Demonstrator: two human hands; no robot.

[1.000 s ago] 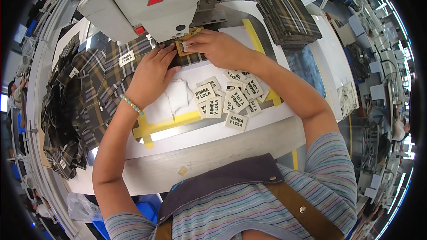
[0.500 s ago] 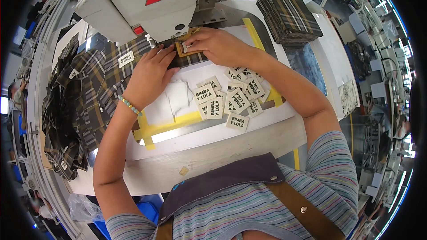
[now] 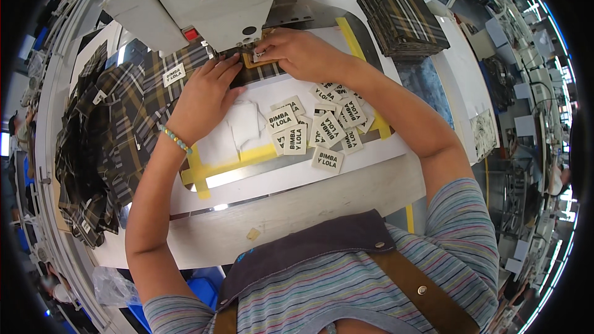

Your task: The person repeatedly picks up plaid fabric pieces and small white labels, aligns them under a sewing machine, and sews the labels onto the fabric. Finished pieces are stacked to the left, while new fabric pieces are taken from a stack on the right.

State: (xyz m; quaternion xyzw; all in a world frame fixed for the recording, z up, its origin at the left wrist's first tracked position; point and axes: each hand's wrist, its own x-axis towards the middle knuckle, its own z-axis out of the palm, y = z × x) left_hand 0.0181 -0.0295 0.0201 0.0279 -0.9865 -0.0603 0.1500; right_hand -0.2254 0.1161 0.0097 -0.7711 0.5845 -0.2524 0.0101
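Observation:
Plaid fabric in brown, black and white lies under the head of a white sewing machine. My left hand rests on it, palm down, fingers stretched out toward the needle area. A small yellow-brown frame sits on the cloth just right of those fingertips. My right hand reaches over the frame with thumb and fingers pinched at its inside edge; what they grip there is hidden. A white printed label lies on the fabric left of my left hand.
Several loose white labels lie in front of my hands on the white work surface, edged with yellow tape. Folded plaid pieces are stacked at the back right. More plaid cloth hangs off the left side.
The view has shifted slightly, so the labels and the table edge appear higher. The fingers of my right hand have curled a little more over the frame; my left hand remains on the fabric.

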